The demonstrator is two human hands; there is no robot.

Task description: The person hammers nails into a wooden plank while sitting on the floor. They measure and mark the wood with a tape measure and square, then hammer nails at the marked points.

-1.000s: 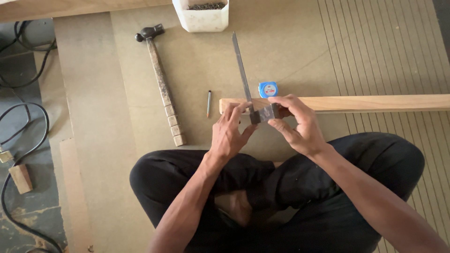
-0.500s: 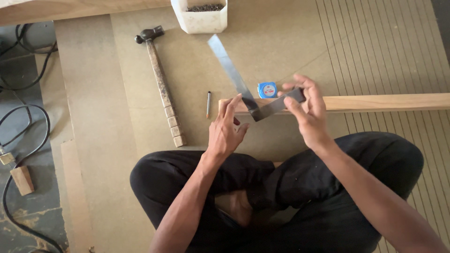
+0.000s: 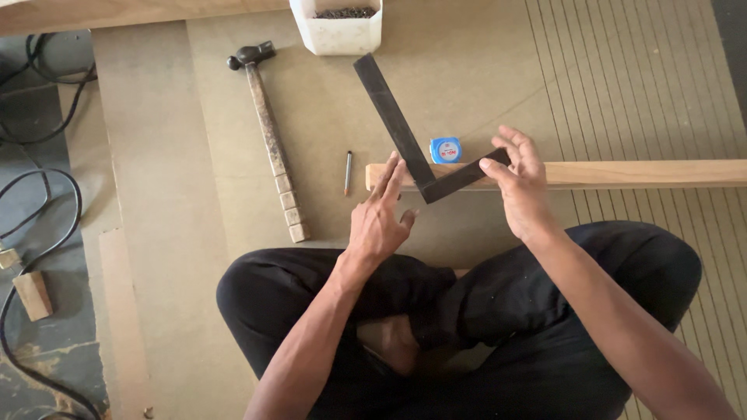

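Head view: right hand (image 3: 523, 187) pinches the stock of a dark steel try square (image 3: 424, 148), skewed across a pale wooden batten (image 3: 622, 173) running left-right on the floor; open left hand (image 3: 379, 218) rests fingertips beside its corner.

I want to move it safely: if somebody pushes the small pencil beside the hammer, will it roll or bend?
The pencil looks round and slim, so it would probably roll sideways. It seems short and stiff, unlikely to bend, and likely light.
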